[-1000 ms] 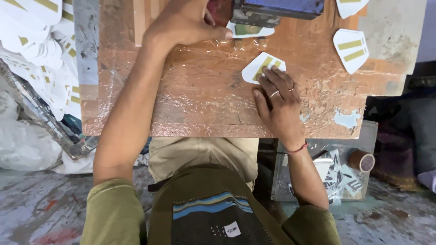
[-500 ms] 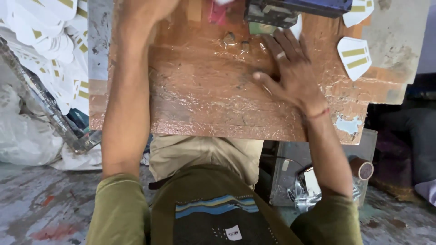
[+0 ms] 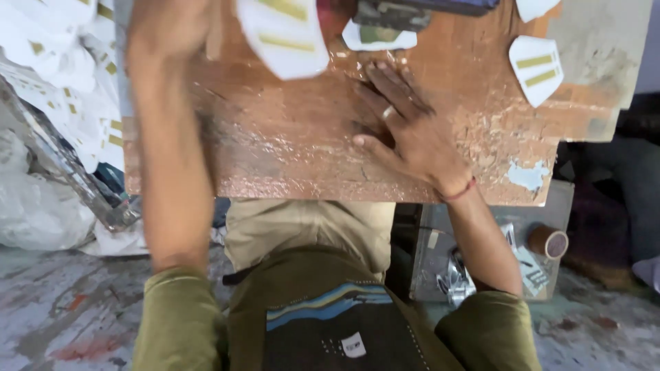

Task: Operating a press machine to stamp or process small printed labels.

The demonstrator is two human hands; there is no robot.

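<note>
Gripping cannot be confirmed on the left: the left hand [image 3: 168,27] is blurred at the top edge of the head view, and a white shield-shaped cut-out with gold stripes [image 3: 283,34] sits just beside it, also blurred. Probably pinched at its near edge, but the fingers do not show, so hold or mere touch cannot be told.

Far left, off the bench: heap of similar white pieces [image 3: 62,89], some with gold marks, beside a pale sack [image 3: 34,206].

Centre: worn wooden bench top [image 3: 275,151], brown, scuffed and flaking. Dark machine block [image 3: 419,10] at the top edge, with another white piece [image 3: 378,38] lying partly under it.

Right hand [image 3: 405,130] rests flat on the wood, fingers spread and pointing towards the machine, ring on one finger, holding nothing. Its fingertips lie near the piece under the machine, not touching it. Red thread at the wrist.

Further right: one more shield piece [image 3: 536,69] with two gold bars, lying flat, well apart from both hands. Below the bench, a grey box [image 3: 495,261] of scraps and a brown roll [image 3: 548,242].

Risk, as a judgement: the cut-out looks thin and light; a loose hold could let it bend or slip. The rough, crusted bench surface could snag or soil a white face. Fingertips close to the machine could get caught.
</note>
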